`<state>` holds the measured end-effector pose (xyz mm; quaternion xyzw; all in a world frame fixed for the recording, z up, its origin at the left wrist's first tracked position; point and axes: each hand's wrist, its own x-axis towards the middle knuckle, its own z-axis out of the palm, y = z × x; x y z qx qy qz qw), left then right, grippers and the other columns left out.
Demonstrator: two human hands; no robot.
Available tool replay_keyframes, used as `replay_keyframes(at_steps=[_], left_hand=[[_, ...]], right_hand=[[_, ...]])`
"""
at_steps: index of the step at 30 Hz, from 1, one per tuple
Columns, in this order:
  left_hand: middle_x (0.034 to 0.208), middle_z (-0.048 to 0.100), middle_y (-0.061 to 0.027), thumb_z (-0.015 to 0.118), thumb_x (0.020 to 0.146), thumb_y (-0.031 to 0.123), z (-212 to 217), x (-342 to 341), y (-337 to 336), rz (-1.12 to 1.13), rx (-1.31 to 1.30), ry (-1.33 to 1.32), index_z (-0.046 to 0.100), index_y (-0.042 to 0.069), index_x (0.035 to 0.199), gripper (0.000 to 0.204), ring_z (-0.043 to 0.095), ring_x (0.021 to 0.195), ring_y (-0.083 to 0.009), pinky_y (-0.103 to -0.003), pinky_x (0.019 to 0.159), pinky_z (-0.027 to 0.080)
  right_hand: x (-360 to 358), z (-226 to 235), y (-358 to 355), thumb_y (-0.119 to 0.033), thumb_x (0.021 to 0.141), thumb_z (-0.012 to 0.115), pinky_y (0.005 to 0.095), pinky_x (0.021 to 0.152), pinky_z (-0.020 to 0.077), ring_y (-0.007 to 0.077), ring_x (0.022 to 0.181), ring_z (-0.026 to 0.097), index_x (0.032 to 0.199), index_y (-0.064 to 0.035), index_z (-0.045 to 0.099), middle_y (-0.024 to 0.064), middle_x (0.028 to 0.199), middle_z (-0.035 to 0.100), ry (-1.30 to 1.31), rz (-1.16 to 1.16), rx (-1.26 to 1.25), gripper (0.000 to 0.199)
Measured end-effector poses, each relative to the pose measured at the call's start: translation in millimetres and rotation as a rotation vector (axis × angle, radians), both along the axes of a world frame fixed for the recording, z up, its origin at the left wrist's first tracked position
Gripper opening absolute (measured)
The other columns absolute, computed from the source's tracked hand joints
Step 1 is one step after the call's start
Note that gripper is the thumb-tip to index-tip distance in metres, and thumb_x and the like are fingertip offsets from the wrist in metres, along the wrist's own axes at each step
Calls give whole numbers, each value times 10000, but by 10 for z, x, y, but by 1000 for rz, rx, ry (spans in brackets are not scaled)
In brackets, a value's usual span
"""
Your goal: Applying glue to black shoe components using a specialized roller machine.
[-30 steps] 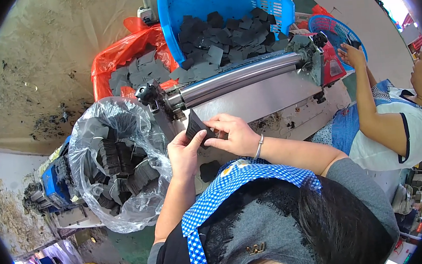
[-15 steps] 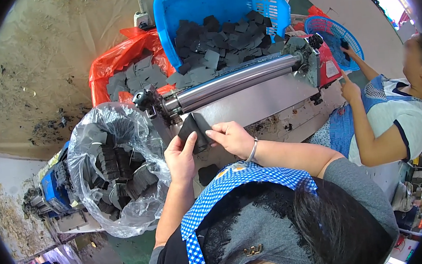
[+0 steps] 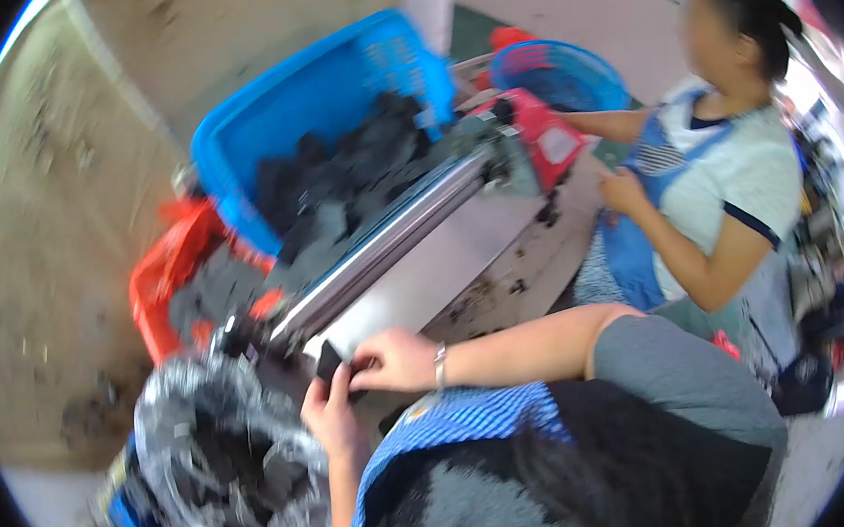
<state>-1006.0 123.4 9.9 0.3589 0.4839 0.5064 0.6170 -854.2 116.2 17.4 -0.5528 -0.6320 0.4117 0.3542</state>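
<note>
Both hands — left hand (image 3: 330,412), right hand (image 3: 393,359) — pinch a black piece (image 3: 329,360) just below the steel roller (image 3: 381,249); feeding it flat and square looks wisest.

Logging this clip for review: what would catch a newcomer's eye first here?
The big blue basket of dark pieces at upper centre, behind a shiny metal roller. Below it, both hands, left hand and right hand, pinch a small black piece. A co-worker stands at right.
</note>
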Motion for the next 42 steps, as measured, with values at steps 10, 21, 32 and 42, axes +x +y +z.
replay_keyframes(at_steps=[10, 21, 32, 42], left_hand=[[924, 610, -78, 553, 895, 135, 138, 41, 29, 134, 202, 231, 548, -26, 985, 184, 574, 773, -123, -251, 664, 488], [890, 609, -75, 568, 889, 142, 31, 49, 10, -68, -123, -32, 557, -11, 985, 181, 580, 764, -123, -252, 635, 493], [809, 612, -63, 586, 880, 172, -55, 59, 39, 49, 87, 293, 559, -5, 890, 179, 534, 644, -82, -210, 531, 438], [777, 611, -36, 575, 877, 118, -8, -15, 44, -91, -40, 41, 570, -5, 945, 140, 538, 600, -84, -201, 490, 424]], right_hand=[[299, -24, 501, -159, 912, 386, 297, 440, 487, 217, 561, 628, 905, 10, 553, 160, 768, 650, 791, -503, -791, 237], [66, -207, 114, -220, 796, 618, 300, 518, 473, 183, 538, 620, 783, 12, 635, 113, 690, 649, 209, 31, -165, 233], [128, -194, 313, -247, 754, 687, 292, 528, 491, 177, 561, 623, 814, -8, 626, 104, 711, 648, 314, 155, -236, 254], [85, -87, 171, -175, 795, 632, 263, 483, 487, 152, 541, 627, 795, 5, 641, 82, 624, 633, 473, -7, -374, 180]])
